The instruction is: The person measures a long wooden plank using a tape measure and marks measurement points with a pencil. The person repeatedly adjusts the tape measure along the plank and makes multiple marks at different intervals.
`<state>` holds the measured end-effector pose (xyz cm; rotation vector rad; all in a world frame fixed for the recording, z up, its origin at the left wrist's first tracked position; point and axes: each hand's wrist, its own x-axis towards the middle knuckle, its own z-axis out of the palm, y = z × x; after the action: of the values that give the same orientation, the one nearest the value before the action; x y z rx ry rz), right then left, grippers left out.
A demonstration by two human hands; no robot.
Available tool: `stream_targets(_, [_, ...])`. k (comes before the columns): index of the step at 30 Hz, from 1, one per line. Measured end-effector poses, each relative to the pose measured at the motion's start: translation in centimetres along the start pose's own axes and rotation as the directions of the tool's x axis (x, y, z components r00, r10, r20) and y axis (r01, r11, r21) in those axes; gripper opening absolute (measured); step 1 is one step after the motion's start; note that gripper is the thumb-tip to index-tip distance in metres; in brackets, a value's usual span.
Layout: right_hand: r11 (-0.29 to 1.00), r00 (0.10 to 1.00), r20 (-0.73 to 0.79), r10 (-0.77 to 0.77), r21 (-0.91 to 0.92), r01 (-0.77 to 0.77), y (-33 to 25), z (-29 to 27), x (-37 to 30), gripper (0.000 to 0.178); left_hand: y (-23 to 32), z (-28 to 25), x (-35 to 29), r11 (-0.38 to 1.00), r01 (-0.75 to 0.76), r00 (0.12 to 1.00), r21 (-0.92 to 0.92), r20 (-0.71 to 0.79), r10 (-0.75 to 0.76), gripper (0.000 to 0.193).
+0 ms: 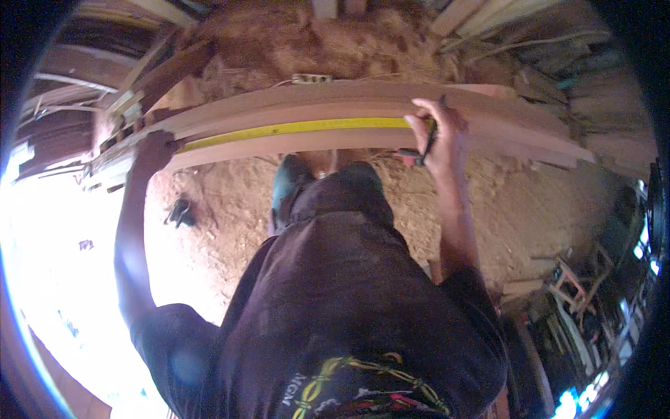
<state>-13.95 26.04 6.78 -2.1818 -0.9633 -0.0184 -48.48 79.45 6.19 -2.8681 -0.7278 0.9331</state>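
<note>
Head view: yellow tape (pixel 293 128) lay along wooden beam (pixel 314 106), twelve o'clock. Left hand (pixel 155 149), ten o'clock, at tape's end, fingers' grip unclear; right hand (pixel 447 134), two o'clock, fingers pinching dark pen-like tool (pixel 431 140). Seemingly measuring; next move probably needed taut tape.

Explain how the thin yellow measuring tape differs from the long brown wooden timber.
The yellow measuring tape is bright; the brown wooden timber, duller. The tape is a narrow strip, the timber wider. The tape spans from the left hand to the right hand; the timber continues past both. Both run from left to right.
</note>
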Motion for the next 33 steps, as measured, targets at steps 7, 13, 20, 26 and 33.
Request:
stream_targets(7, [0.994, 0.995, 0.032, 0.099, 0.037, -0.101, -0.7, 0.4, -0.3, 0.027, 0.0, -0.3, -0.1, 0.990, -0.130, 0.989, -0.061, -0.080, 0.125, 0.045])
stream_targets(13, [0.997, 1.000, 0.007, 0.025, -0.069, -0.025, -0.2, 0.6, -0.4, 0.028, 3.0, -3.1, 0.1, 0.999, 0.036, 0.997, 0.004, 0.074, -0.036, 0.043])
stream_targets(20, [0.997, 0.997, 0.050, 0.062, -0.055, -0.059, 0.3, 0.5, -0.4, 0.030, 3.2, -2.6, -0.1, 1.000, -0.004, 0.999, 0.005, -0.034, 0.004, 0.033])
stream_targets(26, [0.990, 0.993, 0.041, 0.115, -0.092, -0.111, 0.4, 0.8, -0.5, 0.028, 3.8, -3.0, 0.8, 1.000, 0.024, 0.997, 0.006, 0.070, -0.024, 0.025])
stream_targets(33, [0.989, 0.994, 0.029, 0.106, -0.103, -0.102, 0.9, 1.2, -0.6, 0.029, 3.6, -2.0, 1.3, 0.999, 0.049, 0.998, 0.000, 0.028, -0.049, 0.035])
